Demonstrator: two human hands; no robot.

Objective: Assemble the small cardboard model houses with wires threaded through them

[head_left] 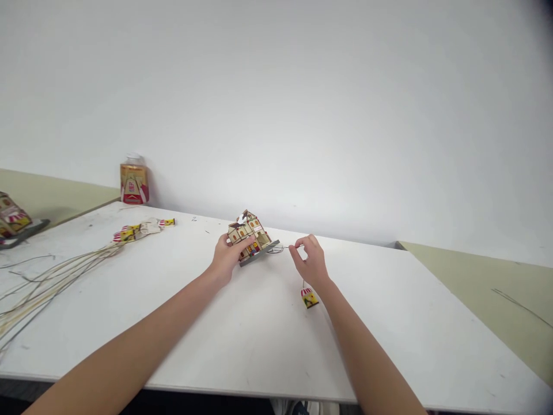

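My left hand (pixel 227 256) grips a small model house (pixel 250 233) with cream walls and reddish trim, tilted above the white table. The house stands on a dark grey base (pixel 259 253), whose underside faces right. Thin dark wires (pixel 276 248) run from that base toward my right hand (pixel 310 259). Thumb and forefinger of the right hand are pinched together on a wire. Below this hand hangs a small yellow stall piece (pixel 309 298) with a red-and-white striped awning, on a thin wire.
Several striped stall pieces (pixel 129 231) with long wires (pixel 64 274) lie at the left of the white table (pixel 194 334). Behind them, a bottle (pixel 134 181) with a red and gold label stands by the wall. Another model house (pixel 12 219) sits at the far left. Loose wires (pixel 521 305) lie far right.
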